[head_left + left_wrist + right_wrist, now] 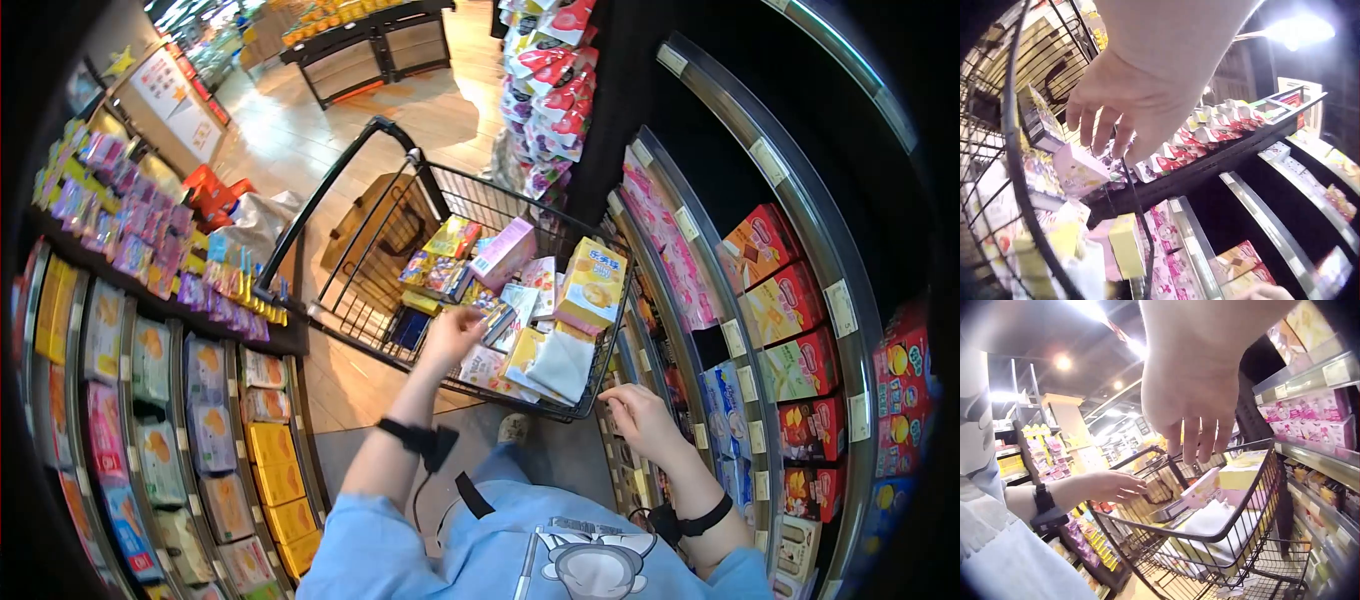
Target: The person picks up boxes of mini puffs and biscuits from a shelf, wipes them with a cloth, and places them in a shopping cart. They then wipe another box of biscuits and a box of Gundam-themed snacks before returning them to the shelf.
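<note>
My left hand [452, 338] hovers over the near side of a black wire shopping cart [372, 352], fingers loosely bent and holding nothing. In the left wrist view the same hand [1129, 94] shows its fingers hanging relaxed above the basket. Off the cart's near right corner, my right hand [642, 420] is in the air with relaxed fingers, nothing in it. The cart holds a yellow box [592, 285], a pink box [503, 252], a white packet [562, 364] and several colourful snack packs. A brown cardboard box [368, 235] shows through the wires at the cart's left end.
Shelves of boxed biscuits [788, 355] run close along the right. On the left stand shelves with packaged snacks [275, 450] and a rack of hanging sweets [150, 240]. Bags [548, 90] hang beyond the cart, and a fruit stand [370, 60] is farther off.
</note>
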